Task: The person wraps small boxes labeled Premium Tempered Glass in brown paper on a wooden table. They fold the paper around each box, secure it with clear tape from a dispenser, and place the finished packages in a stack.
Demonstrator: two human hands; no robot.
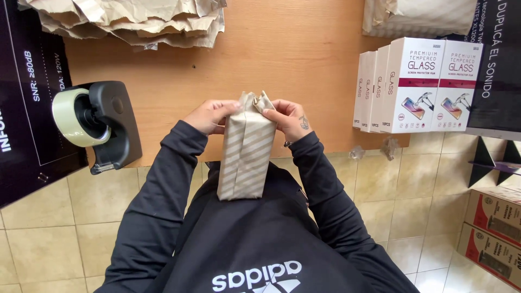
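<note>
fingers (269,112) pinch parcel (245,154) top

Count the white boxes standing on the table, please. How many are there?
5. The white boxes stand in one row at the table's right edge: two front ones face the camera, three show only narrow sides. More may hide behind.

- We see bare wooden tabletop (282,49) ahead: open passage.
- Tape dispenser (106,125) blocks us at left edge.
- Stacked white boxes (415,84) wall off our right.
- Crumpled brown paper (130,19) closes our far-left corner.
- Gap between dispenser and boxes is wide.
</note>
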